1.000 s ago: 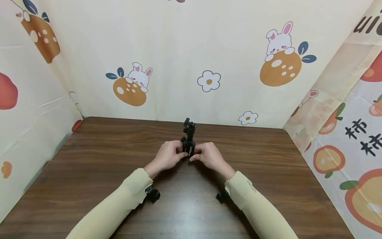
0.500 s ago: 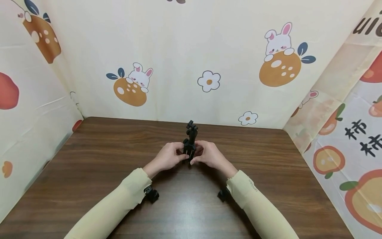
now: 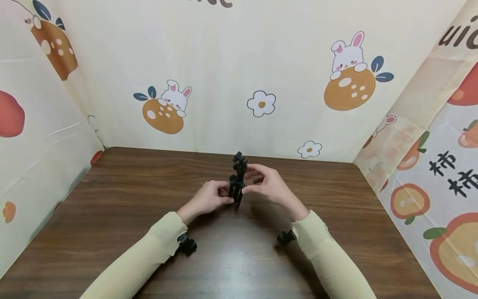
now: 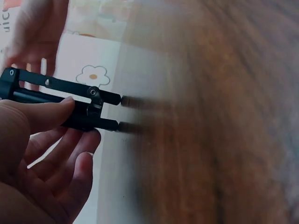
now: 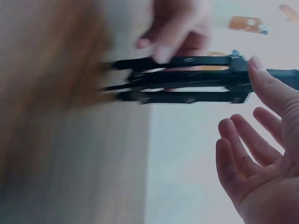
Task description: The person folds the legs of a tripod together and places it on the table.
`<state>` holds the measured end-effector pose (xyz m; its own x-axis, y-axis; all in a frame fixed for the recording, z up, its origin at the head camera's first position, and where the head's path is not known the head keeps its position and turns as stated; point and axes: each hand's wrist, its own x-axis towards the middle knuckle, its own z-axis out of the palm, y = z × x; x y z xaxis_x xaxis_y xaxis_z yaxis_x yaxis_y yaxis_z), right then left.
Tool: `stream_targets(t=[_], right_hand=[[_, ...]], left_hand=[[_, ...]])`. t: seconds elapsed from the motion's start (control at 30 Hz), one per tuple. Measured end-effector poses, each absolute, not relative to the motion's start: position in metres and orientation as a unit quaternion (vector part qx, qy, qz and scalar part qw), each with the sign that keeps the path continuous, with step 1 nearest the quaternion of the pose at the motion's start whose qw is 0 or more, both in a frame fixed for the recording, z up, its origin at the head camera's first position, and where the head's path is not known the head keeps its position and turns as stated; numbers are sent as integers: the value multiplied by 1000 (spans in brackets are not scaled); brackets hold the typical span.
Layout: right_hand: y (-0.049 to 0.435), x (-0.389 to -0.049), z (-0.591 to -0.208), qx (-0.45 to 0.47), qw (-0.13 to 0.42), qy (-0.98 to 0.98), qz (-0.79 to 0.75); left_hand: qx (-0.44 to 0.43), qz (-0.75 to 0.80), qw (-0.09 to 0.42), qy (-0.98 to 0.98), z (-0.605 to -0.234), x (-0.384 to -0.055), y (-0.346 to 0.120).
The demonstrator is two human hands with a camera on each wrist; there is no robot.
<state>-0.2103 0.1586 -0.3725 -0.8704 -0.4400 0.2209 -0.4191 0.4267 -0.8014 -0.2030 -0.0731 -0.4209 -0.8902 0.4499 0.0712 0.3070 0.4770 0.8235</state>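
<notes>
A small black tripod (image 3: 239, 168) stands upright near the back of the wooden table (image 3: 149, 178), its legs folded close together. Low on its left side, my left hand (image 3: 209, 197) pinches a leg; the left wrist view has the thumb lying across the legs (image 4: 70, 86) and fingers behind them. Higher up on the other side is my right hand (image 3: 272, 185), around the level of the column. Its thumb (image 5: 266, 86) touches the tripod by the collar in the right wrist view, while the other fingers are spread loosely off it. Both leg tips blur toward the tabletop in the wrist views.
Behind the table hangs a cream curtain (image 3: 220, 62) printed with rabbits and flowers. Printed cloth (image 3: 455, 158) also closes off the right side, and another sheet (image 3: 41, 137) the left. A small black camera (image 3: 187, 244) is strapped at the left wrist, another (image 3: 286, 237) at the right.
My right hand has risen from the tripod's legs to its column and loosened. The tripod has shifted slightly to the right and nearer, my left hand keeping its pinch on the leg.
</notes>
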Motion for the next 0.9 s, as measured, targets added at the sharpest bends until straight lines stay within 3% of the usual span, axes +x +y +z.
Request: stream_targets(t=[0.37, 0.53, 0.9], right_hand=[[149, -201, -331, -262, -53, 805, -529], [140, -187, -310, -266, -55, 797, -539], [148, -198, -323, -250, -65, 799, -543]], left_hand=[[207, 462, 119, 854, -424, -206, -76], [196, 457, 116, 860, -424, -207, -75], [217, 419, 94, 877, -420, -200, -76]])
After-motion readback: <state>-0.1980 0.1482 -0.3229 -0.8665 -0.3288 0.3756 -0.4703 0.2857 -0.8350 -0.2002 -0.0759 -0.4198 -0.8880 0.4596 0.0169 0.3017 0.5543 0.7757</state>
